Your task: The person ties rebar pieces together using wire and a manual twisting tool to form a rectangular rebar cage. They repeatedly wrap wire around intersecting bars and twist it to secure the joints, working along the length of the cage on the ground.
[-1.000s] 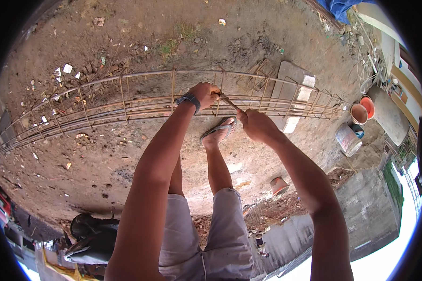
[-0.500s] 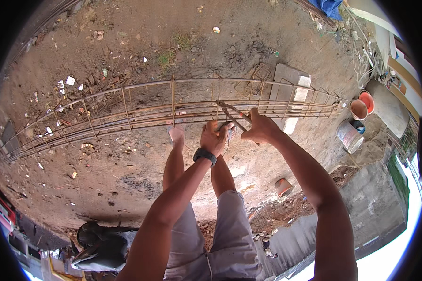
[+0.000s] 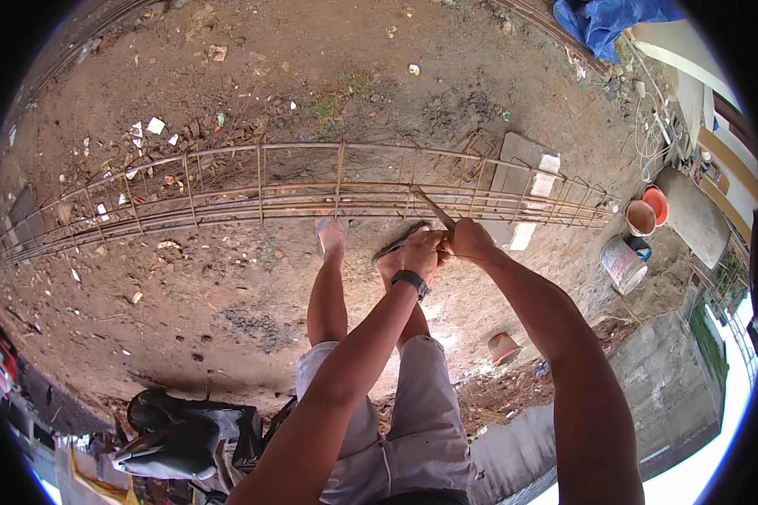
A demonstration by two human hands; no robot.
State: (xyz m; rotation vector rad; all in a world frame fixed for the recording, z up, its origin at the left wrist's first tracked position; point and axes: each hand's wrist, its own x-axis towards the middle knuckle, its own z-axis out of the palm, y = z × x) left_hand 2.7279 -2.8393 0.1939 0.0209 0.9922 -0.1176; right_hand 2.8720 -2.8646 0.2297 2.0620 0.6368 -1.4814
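Observation:
A long rusty rebar cage (image 3: 299, 204) with rectangular stirrups stretches from left to right in front of my feet. My right hand (image 3: 470, 241) is closed round the handles of a pair of long rusty pincers (image 3: 434, 207). The head of the pincers meets the cage bars beside a stirrup, and its handles look drawn together. Up against the right hand, my left hand (image 3: 424, 252) has its fingers curled together. What those fingers hold, if anything, is too small and covered to make out. A dark watch sits on the left wrist.
My sandalled feet stand on bare dirt at the cage's near side. A grey slab (image 3: 518, 162) lies by its right part. Buckets (image 3: 640, 217) cluster at the right, and a reddish pot (image 3: 504, 348) lies nearer. A motorbike (image 3: 185, 433) stands at lower left; a blue tarp (image 3: 606, 23) lies upper right.
My left hand has moved right, up against my right hand, and its fingers have curled in. The pincers' handles, spread apart before, have come together. The view has shifted slightly.

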